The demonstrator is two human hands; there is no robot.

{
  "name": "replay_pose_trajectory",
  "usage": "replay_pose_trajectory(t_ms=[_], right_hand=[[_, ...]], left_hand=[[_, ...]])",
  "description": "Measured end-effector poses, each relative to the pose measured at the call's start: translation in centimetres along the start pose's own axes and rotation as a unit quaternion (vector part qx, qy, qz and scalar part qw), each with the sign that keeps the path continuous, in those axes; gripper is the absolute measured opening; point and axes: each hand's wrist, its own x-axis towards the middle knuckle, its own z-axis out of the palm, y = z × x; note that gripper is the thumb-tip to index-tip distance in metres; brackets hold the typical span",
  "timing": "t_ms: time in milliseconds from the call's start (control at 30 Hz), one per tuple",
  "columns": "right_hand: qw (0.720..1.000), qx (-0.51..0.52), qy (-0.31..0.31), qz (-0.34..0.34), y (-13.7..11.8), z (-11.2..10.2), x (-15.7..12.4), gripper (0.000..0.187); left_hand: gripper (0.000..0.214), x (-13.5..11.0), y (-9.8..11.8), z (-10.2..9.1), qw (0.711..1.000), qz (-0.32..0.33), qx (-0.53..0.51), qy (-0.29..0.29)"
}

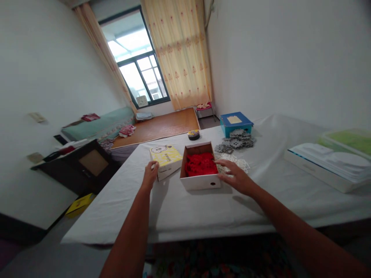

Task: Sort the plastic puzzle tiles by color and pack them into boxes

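An open white cardboard box (199, 181) full of red pieces (201, 164) stands on the white-covered table (203, 208). My right hand (236, 177) lies against the box's right side, fingers stretched over white flat pieces (236, 164). My left hand (150, 173) grips the near corner of a yellow box lid (167, 156) lying just left of the white box.
A pile of grey pieces (237, 141) lies behind the white ones, with a blue box (235, 121) beyond it. A small round tin (193, 134) sits at the table's far edge. A large white flat box (327, 164) and green tray (350, 141) are at right.
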Motion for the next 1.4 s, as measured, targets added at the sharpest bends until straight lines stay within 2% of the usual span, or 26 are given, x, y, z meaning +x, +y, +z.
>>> replay_pose_trajectory(t_ms=[100, 167, 267, 400, 500, 567, 600, 667, 733, 833, 967, 1100, 1233, 1400], right_hand=[[0.988, -0.094, -0.063, -0.101, -0.7, 1.2, 2.4, 0.029], [0.982, -0.120, -0.072, -0.129, 0.0, 2.1, 3.4, 0.017], [0.986, -0.097, -0.028, -0.135, 2.1, 3.4, 4.2, 0.019], [0.987, -0.077, 0.009, -0.141, 4.2, 4.4, 4.0, 0.026], [0.986, -0.073, 0.017, -0.146, 4.5, 4.5, 3.7, 0.022], [0.986, -0.070, 0.022, -0.149, 4.4, 4.4, 3.6, 0.021], [0.986, -0.068, 0.024, -0.149, 4.4, 4.4, 3.6, 0.021], [0.986, -0.065, 0.026, -0.149, 4.4, 4.4, 3.6, 0.022], [0.986, -0.065, 0.026, -0.150, 4.6, 4.4, 3.5, 0.022], [0.985, -0.071, 0.020, -0.157, 4.8, 4.5, 3.5, 0.028], [0.983, -0.066, 0.013, -0.169, 4.8, 4.4, 3.3, 0.041], [0.984, -0.055, 0.004, -0.168, 4.4, 4.0, 3.1, 0.037], [0.985, -0.058, 0.002, -0.159, 4.1, 3.7, 3.1, 0.034], [0.984, -0.075, 0.007, -0.159, 4.1, 3.8, 3.2, 0.032]], left_hand=[[0.041, -0.1, 0.6, 0.1, 0.997, -0.063, -0.048, 0.011], [0.049, -0.1, 0.6, -0.2, 0.992, -0.105, -0.068, 0.000], [0.044, -0.2, 0.2, -1.1, 0.986, -0.148, -0.073, -0.034], [0.051, -0.2, 0.3, -1.8, 0.988, -0.149, -0.023, -0.036], [0.055, -0.5, 1.0, -1.3, 0.992, -0.100, 0.070, -0.034], [0.060, -1.1, 1.6, -0.7, 0.980, -0.024, 0.195, 0.012], [0.064, -1.4, 1.8, -0.3, 0.962, 0.027, 0.267, 0.041], [0.067, -2.1, 2.1, 0.6, 0.906, 0.143, 0.393, 0.066], [0.066, -2.6, 2.2, 1.5, 0.845, 0.245, 0.475, 0.032], [0.064, -2.6, 2.0, 3.2, 0.781, 0.320, 0.535, -0.036], [0.054, -1.9, 1.9, 5.4, 0.751, 0.338, 0.564, -0.060], [0.051, -1.5, 2.4, 6.2, 0.730, 0.319, 0.599, -0.074], [0.049, -1.7, 3.1, 5.1, 0.709, 0.338, 0.612, -0.093], [0.033, -0.9, 5.2, 3.2, 0.707, 0.315, 0.624, -0.109]])
